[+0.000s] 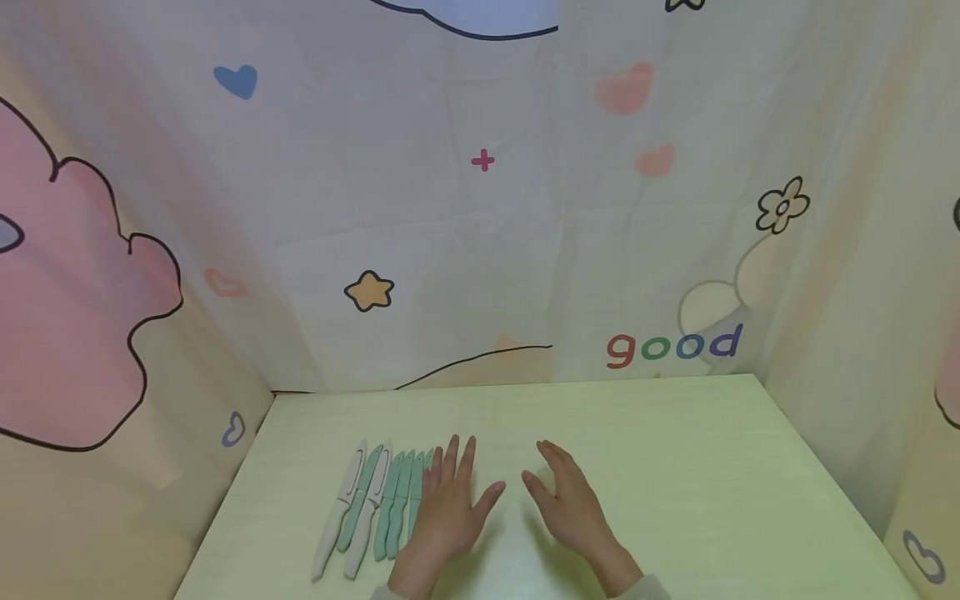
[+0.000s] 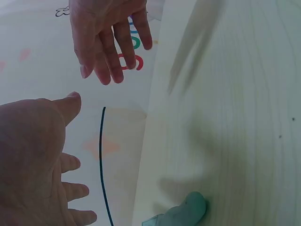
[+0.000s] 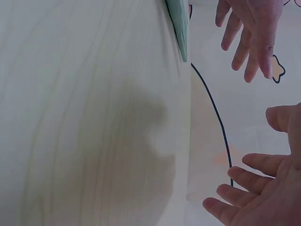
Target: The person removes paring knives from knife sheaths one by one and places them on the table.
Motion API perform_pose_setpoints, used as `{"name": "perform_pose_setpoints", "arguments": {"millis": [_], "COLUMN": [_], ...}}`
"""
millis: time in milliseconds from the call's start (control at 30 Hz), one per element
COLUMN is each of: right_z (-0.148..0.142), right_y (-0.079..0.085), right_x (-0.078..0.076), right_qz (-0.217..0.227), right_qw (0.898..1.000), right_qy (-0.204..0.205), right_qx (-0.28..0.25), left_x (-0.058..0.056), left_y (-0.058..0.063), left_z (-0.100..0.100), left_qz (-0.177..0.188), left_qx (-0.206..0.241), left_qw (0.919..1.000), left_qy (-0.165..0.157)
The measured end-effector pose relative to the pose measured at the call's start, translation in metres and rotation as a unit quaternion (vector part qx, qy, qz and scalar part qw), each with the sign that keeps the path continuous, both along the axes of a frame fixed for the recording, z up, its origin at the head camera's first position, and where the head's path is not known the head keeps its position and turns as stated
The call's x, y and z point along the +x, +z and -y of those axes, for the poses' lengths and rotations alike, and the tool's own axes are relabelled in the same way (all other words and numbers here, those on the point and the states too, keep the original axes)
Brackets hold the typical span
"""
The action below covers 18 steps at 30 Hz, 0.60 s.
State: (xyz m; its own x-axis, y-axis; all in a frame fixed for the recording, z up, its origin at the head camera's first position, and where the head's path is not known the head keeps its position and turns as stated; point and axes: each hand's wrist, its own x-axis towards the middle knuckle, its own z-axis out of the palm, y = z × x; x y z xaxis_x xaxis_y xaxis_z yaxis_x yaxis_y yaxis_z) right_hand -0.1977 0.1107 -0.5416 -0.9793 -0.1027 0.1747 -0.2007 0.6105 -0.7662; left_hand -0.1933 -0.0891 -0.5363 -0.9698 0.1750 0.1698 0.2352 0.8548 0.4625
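Observation:
My left hand [image 1: 450,512] hovers with fingers spread at the right end of a row of knives, covering part of it. Several of the knives are green [image 1: 384,525]; two longer ones, a white knife [image 1: 330,533] at the far left and another white knife [image 1: 362,537], lie among them. A green handle [image 2: 186,212] shows at the bottom of the left wrist view, and a green blade end [image 3: 178,33] at the top of the right wrist view. To the right, my right hand [image 1: 572,504] is held above the table, fingers extended, holding nothing.
The pale wood-grain table [image 1: 712,483] carries the shadows of both hands. A printed curtain [image 1: 420,208] with hearts, stars and the word "good" hangs behind the table's back edge and along both sides.

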Motion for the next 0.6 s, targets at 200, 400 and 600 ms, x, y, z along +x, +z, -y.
{"name": "perform_pose_setpoints", "arguments": {"millis": [200,400,600], "right_z": [0.01,0.019,0.026], "right_y": [0.0,-0.001,-0.001], "right_x": [0.005,0.01,0.012], "right_qz": [0.023,0.039,0.065], "right_qw": [0.998,0.995,0.99], "right_qy": [0.019,0.042,0.054], "right_qx": [-0.047,-0.086,-0.111], "left_x": [0.007,0.015,0.021], "left_y": [0.002,0.0,-0.005], "left_z": [0.002,0.006,0.012], "left_qz": [0.011,0.049,0.07], "left_qx": [0.025,0.088,0.134], "left_qw": [0.9996,0.995,0.9885], "left_qy": [0.0,-0.003,-0.005]}}
